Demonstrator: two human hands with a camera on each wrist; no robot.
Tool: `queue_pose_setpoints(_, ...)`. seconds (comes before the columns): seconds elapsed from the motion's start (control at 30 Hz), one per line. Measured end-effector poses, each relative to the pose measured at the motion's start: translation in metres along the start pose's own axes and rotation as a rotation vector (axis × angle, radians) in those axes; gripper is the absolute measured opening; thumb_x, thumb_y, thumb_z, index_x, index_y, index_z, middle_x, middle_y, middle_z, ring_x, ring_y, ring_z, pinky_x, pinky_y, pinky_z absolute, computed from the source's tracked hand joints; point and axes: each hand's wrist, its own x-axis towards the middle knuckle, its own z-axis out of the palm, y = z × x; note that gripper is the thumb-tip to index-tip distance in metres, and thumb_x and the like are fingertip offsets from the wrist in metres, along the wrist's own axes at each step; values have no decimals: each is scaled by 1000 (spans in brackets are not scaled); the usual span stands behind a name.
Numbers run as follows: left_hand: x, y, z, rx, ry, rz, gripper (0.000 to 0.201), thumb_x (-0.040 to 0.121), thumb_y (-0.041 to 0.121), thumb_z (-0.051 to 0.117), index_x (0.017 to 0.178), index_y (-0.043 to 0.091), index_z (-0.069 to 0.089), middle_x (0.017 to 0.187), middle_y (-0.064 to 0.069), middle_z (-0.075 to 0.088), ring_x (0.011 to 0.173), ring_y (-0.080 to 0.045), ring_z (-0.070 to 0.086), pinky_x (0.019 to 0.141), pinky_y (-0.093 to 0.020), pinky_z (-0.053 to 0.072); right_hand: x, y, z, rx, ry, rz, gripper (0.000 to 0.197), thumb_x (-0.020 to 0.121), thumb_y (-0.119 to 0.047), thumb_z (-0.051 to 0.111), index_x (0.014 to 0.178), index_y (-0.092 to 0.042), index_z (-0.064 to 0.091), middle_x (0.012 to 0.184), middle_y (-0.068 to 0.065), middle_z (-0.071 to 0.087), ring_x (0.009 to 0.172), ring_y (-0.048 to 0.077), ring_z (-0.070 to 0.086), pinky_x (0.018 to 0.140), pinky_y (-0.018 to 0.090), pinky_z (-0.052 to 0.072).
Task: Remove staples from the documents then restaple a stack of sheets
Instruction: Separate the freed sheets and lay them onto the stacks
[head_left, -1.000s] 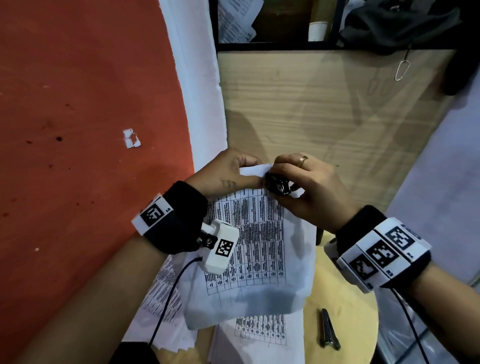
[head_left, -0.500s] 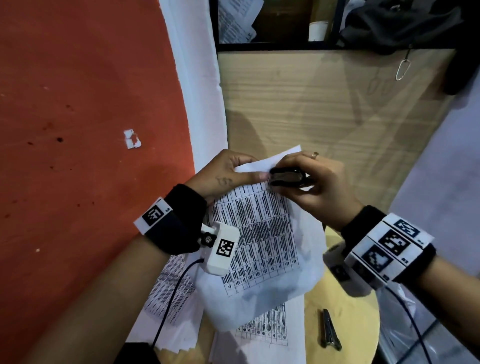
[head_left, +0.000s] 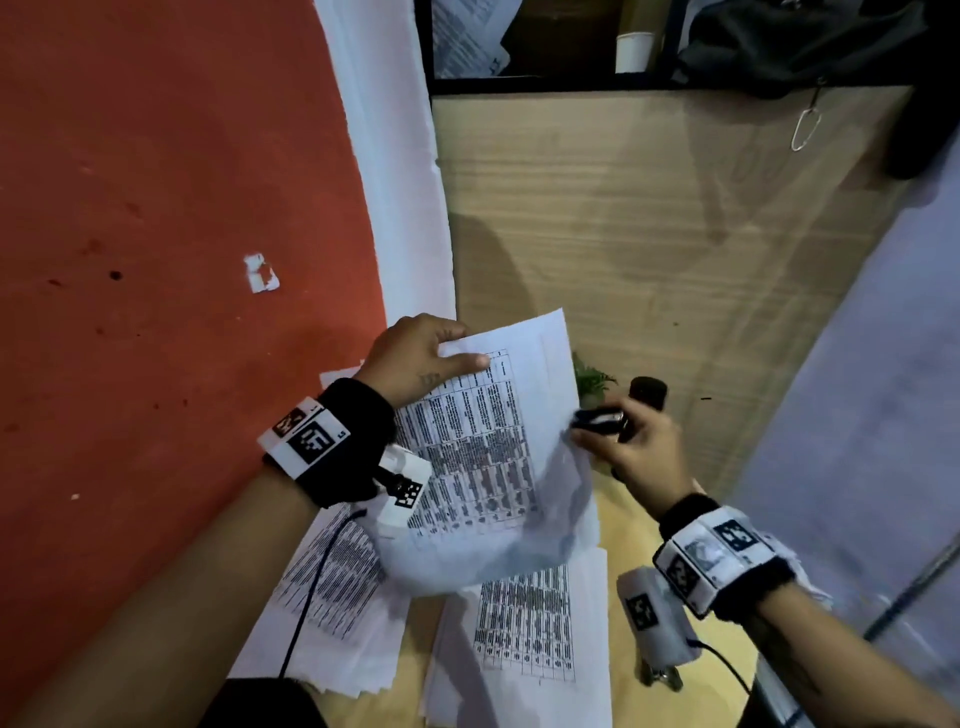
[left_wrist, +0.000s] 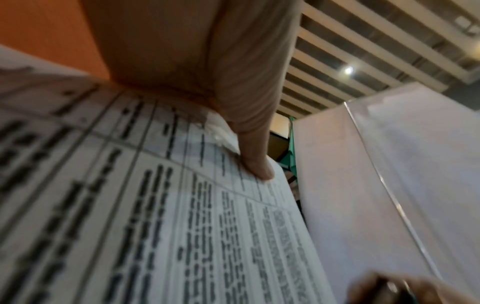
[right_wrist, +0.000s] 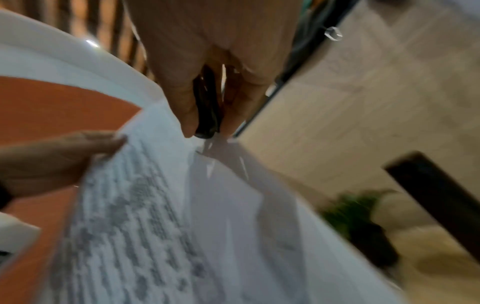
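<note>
My left hand (head_left: 447, 354) pinches the top left corner of a printed table document (head_left: 483, 457), thumb on top, and holds it up over the round wooden table (head_left: 623, 519). In the left wrist view the thumb (left_wrist: 252, 156) presses on the document (left_wrist: 182, 226). My right hand (head_left: 618, 441) grips a black staple remover (head_left: 597, 420) at the document's right edge. The right wrist view shows the staple remover (right_wrist: 207, 115) between thumb and fingers, its tip at the corner of a blank sheet (right_wrist: 233, 195) parted from the printed sheet (right_wrist: 130, 205). No staple is discernible.
More printed sheets (head_left: 332, 587) and another stack (head_left: 524, 623) lie on the table below. A metal tool (head_left: 660, 675) peeks out under my right wrist camera. A red wall (head_left: 156, 260) is left, a wooden panel (head_left: 649, 234) ahead, a small plant (head_left: 592, 379) behind the document.
My right hand has drawn the staple remover from the top corner down and to the right edge. The document's top has flattened out. My left hand keeps its pinch.
</note>
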Motion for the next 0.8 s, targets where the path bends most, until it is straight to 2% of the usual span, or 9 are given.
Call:
queue_pose_setpoints(0.03, 1, -8, 1, 36, 9, -8, 17, 70, 61, 68, 61, 47, 64, 67, 6, 66, 56, -2, 53, 61, -28, 41, -5, 15, 2, 2, 6, 88, 23, 64, -12, 84, 78, -21, 68, 81, 6, 71, 74, 19, 66, 67, 32, 54)
queue_pose_setpoints(0.1, 3, -24, 2, 77, 17, -21, 50, 59, 75, 60, 62, 25, 65, 59, -8, 58, 55, -23, 51, 58, -33, 39, -18, 41, 6, -7, 15, 241, 20, 66, -2, 81, 77, -12, 68, 78, 12, 69, 69, 23, 61, 53, 23, 50)
queue_pose_setpoints(0.17, 3, -41, 1, 61, -5, -62, 75, 52, 82, 63, 68, 9, 65, 61, -19, 58, 54, -29, 53, 56, -37, 41, -31, 62, 10, -21, 29, 336, 18, 67, 2, 79, 76, -6, 65, 76, 16, 67, 64, 24, 58, 45, 18, 48)
queue_pose_setpoints(0.23, 2, -57, -5, 60, -40, -110, 69, 49, 79, 69, 61, 12, 64, 50, -11, 52, 46, -20, 45, 52, -30, 32, -42, 82, 12, -49, 26, 397, 20, 67, 2, 80, 73, -8, 63, 76, 16, 67, 62, 23, 58, 44, 17, 49)
queue_pose_setpoints(0.33, 2, -75, -17, 130, -112, -179, 47, 60, 45, 84, 47, 13, 52, 43, 4, 38, 36, -6, 29, 47, -27, 19, -56, 108, 13, -90, -25, 477, 18, 68, 1, 79, 74, -7, 64, 74, 11, 67, 62, 22, 60, 44, 16, 50)
queue_pose_setpoints(0.47, 13, -116, -17, 227, -341, -273, 36, 70, 20, 81, 49, 11, 53, 36, 8, 39, 33, -2, 32, 39, -17, 19, -73, 141, 18, -89, -12, 606, 17, 68, 0, 79, 76, -4, 65, 75, 11, 68, 64, 22, 61, 43, 16, 50)
queue_pose_setpoints(0.63, 16, -191, 14, 461, -682, -326, 38, 71, 23, 81, 51, 14, 51, 48, 2, 44, 37, -2, 39, 42, -18, 23, -97, 179, 30, -36, -13, 763, 22, 68, 2, 79, 67, -13, 62, 59, -11, 67, 64, 19, 62, 45, 16, 51)
queue_pose_setpoints(0.7, 15, -218, 29, 558, -761, -340, 33, 72, 30, 80, 58, 12, 56, 53, 1, 47, 45, -4, 41, 45, -20, 24, -103, 193, 34, -52, -29, 803, 22, 69, 1, 78, 66, -15, 63, 66, -3, 69, 67, 23, 63, 49, 19, 53)
queue_pose_setpoints(0.8, 11, -253, 54, 624, -797, -357, 38, 68, 43, 80, 55, 18, 54, 55, 4, 52, 60, -19, 51, 55, -27, 35, -112, 213, 37, -75, -48, 836, 19, 68, -2, 79, 68, -16, 65, 79, 12, 71, 73, 28, 65, 57, 28, 55)
